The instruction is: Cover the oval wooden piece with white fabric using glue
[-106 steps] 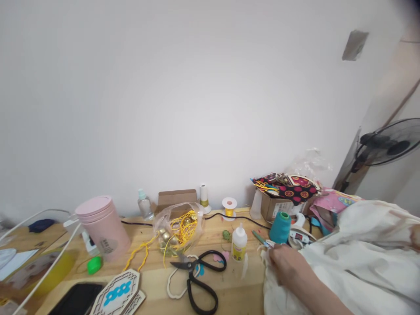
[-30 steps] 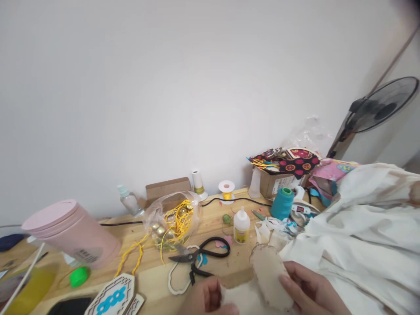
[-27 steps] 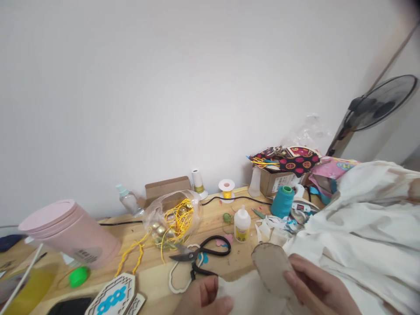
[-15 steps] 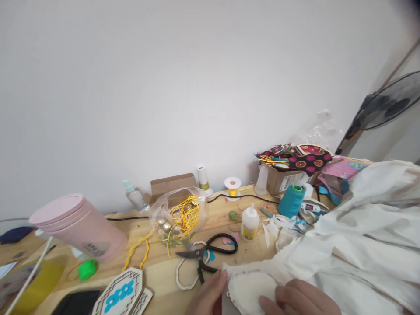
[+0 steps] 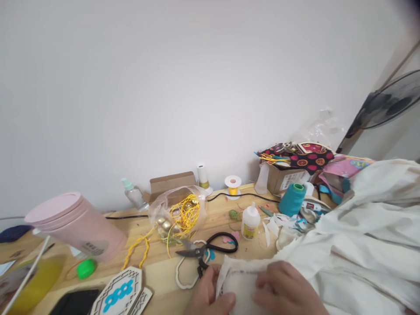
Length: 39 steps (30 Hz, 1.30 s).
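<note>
At the bottom edge, my left hand (image 5: 210, 293) grips the left side of a piece of white fabric (image 5: 238, 264), thumb on top. Under or in the cloth lies a flat pale shape with a curved outline. My right hand (image 5: 285, 288) is bent over the right side of the same cloth, its fingertips pressed on it. The cloth runs on to the right into a large crumpled heap. Black-handled scissors (image 5: 206, 251) lie just beyond my left hand, partly over a thin cloud-shaped frame (image 5: 185, 284). A white glue bottle (image 5: 250, 223) stands upright behind the cloth.
Left of the scissors sits a clear bag (image 5: 179, 214) of gold bells and yellow cord. Nearby are octagonal panels (image 5: 118, 295), a dark phone (image 5: 75, 302), a green cap (image 5: 85, 268) and a pink bin (image 5: 82, 232). A teal thread cone (image 5: 292, 199) and a cardboard box (image 5: 285, 179) stand back right.
My left thumb has come down onto the cloth. My right hand has moved up and slightly left, and the fabric's far edge has risen, covering more of the pale shape.
</note>
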Each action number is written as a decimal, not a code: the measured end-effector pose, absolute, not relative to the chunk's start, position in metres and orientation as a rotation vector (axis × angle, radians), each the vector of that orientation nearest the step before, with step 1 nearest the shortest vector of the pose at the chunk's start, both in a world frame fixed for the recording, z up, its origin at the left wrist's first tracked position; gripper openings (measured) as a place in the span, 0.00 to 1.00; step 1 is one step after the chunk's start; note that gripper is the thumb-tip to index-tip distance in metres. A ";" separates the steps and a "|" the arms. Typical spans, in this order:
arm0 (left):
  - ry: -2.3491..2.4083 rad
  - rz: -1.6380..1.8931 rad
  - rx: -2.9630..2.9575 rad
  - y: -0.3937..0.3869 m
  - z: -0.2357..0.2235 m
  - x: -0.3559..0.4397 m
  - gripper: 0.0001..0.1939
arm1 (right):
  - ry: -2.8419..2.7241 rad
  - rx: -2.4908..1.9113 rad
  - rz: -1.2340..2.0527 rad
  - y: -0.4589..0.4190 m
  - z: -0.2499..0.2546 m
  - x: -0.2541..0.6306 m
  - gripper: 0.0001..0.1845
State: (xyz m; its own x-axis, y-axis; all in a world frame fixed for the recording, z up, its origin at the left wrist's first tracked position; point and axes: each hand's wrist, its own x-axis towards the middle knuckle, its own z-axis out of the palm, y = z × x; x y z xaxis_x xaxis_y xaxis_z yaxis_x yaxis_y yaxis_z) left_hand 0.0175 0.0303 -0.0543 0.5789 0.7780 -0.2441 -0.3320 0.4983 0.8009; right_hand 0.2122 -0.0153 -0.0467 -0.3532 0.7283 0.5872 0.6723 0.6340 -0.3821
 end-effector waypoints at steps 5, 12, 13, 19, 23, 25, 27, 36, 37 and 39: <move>0.597 0.730 0.819 0.028 -0.049 0.022 0.16 | -1.950 -1.337 0.555 -0.002 -0.029 0.220 0.21; 0.609 0.493 0.786 0.030 -0.049 0.019 0.21 | -1.840 -1.447 1.299 0.030 -0.025 0.213 0.11; 0.629 0.458 0.776 0.031 -0.051 0.019 0.22 | -1.837 -1.407 1.345 0.033 -0.027 0.212 0.12; 0.793 0.490 0.840 0.031 -0.058 0.025 0.26 | -1.822 -1.367 1.336 0.034 -0.041 0.211 0.11; 0.821 0.548 0.932 0.031 -0.053 0.026 0.26 | -1.877 -1.345 1.225 0.033 -0.032 0.223 0.12; 0.814 0.575 0.937 0.031 -0.050 0.024 0.25 | -1.908 -1.376 1.138 0.034 -0.026 0.234 0.16; 0.821 0.613 0.943 0.031 -0.049 0.021 0.24 | -1.931 -1.432 1.046 0.036 -0.022 0.243 0.18; 0.997 0.775 1.014 0.024 -0.053 0.022 0.26 | -1.892 -1.651 0.573 0.038 -0.023 0.246 0.12; 1.003 0.795 1.025 0.023 -0.052 0.023 0.26 | -1.894 -1.653 0.543 0.037 -0.022 0.244 0.11; 1.010 0.840 1.012 0.022 -0.049 0.023 0.25 | -1.928 -1.599 0.536 0.033 -0.022 0.238 0.09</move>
State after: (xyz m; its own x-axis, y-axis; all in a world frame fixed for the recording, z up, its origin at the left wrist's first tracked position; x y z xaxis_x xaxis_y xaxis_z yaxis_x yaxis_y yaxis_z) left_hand 0.0233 0.0216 -0.0491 0.3177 0.9088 -0.2704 -0.1003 0.3157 0.9435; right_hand 0.2379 0.0327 -0.0218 -0.1207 0.9776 0.1726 0.7483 0.2038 -0.6313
